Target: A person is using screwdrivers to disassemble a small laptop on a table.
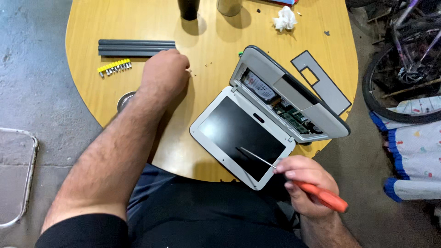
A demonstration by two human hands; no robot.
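Screwdriver (294, 177) gripped in right hand (307, 183) at table edge (82, 87); left hand (165, 69) loosely curled, empty, beside laptop (266, 115).

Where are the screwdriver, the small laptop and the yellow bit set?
screwdriver (321, 194): head view, on its orange handle.
small laptop (239, 131): head view, on its dark screen.
yellow bit set (115, 67): head view, on the row's middle.

place: home garage or shed used as a workshop
floor: bare concrete (41, 82)
stored: bicycle (404, 59) beside the tabletop (138, 23)
tools: bit strip (114, 67), screwdriver (317, 193), opened laptop (271, 115)
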